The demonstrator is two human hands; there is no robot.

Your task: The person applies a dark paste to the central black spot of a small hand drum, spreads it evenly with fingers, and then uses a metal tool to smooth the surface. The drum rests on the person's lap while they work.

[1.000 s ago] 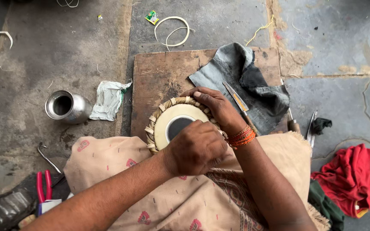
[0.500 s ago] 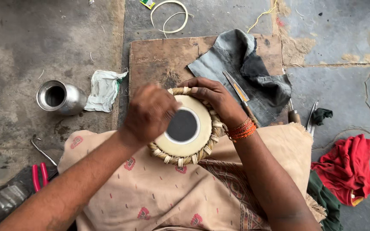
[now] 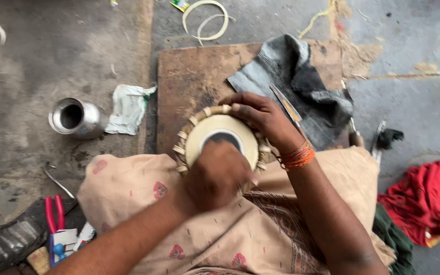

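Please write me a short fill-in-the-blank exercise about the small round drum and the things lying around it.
1. The left hand rests on the small round drum, partly covering its ____ centre spot.
2. The right hand wears ____ bangles at the wrist.
3. The shiny steel pot stands to the ____ of the crumpled pale cloth.

Missing words: black; orange; left

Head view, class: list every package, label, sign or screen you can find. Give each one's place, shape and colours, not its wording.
Crumpled wrapper: on the floor right of the steel pot, flattened, whitish with green edges.
Small packet scrap: top edge, beside the pale loops, green and yellow.
Printed card pack: bottom left, by the red-handled pliers, white and blue, partly hidden.
No signs or screens.
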